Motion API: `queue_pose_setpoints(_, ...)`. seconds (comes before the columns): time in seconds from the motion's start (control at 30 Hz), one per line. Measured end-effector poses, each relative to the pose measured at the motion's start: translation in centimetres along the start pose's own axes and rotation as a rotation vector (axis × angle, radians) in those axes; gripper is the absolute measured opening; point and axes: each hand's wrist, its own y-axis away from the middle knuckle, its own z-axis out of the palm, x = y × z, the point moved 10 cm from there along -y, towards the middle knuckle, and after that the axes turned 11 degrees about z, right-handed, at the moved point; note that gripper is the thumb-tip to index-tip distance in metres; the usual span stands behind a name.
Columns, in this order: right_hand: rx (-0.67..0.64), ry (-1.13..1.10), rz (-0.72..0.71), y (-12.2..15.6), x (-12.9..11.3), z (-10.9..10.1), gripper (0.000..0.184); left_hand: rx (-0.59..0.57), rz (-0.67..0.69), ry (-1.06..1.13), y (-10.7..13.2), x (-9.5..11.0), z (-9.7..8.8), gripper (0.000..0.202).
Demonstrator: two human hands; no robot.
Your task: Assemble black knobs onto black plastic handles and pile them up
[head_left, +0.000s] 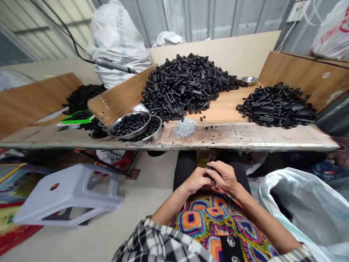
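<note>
My left hand [196,179] and my right hand [224,176] meet in my lap, below the table edge, over black trousers and a colourful patterned garment. Both have their fingers curled together, the right hand's fingers lying over the left's. Something small and dark may sit between them, but I cannot make it out. On the table beyond lie a large heap of black plastic parts [185,83], a smaller heap of black plastic parts [276,105], two stacked metal bowls of black beads [131,123] and a little pile of silver screws [185,127].
The wooden table's worn front edge [245,140] runs across the view. A grey plastic stool [71,191] stands at the left on the floor. A white plastic bag [305,207] gapes at my right. A small metal dish [249,80] and white sacks [114,40] sit behind.
</note>
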Motion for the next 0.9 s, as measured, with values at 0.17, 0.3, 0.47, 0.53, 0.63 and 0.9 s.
queue_pose_setpoints(0.17, 0.158, 0.142, -0.120, 0.8, -2.3, -1.7, 0.012, 0.052, -0.031, 0.298, 0.1, 0.0, 0.5, 0.025)
queue_pose_setpoints(0.3, 0.245, 0.246, -0.149, 0.4, -3.6, -3.4, 0.015, -0.010, -0.038, 0.470, -0.3, 1.5, 1.6, 0.041)
queue_pose_setpoints(0.47, 0.392, 0.324, -0.153, -0.9, -3.6, -5.5, 0.030, -0.060, 0.025, 0.661, -2.1, 3.8, 2.6, 0.043)
queue_pose_setpoints(0.53, 0.418, 0.341, -0.148, -1.7, -3.0, -5.7, 0.036, -0.009, 0.003, 0.696, -3.4, 3.4, 2.3, 0.041)
queue_pose_setpoints(0.63, 0.426, 0.340, -0.115, -3.4, -1.4, -5.1, 0.036, 0.130, -0.066, 0.815, -5.6, 1.7, 1.5, 0.029)
queue_pose_setpoints(0.9, 0.377, 0.042, 0.195, -8.1, 5.8, -3.3, 0.025, 0.373, 0.040, 0.899, -11.3, 2.4, -3.2, 0.018)
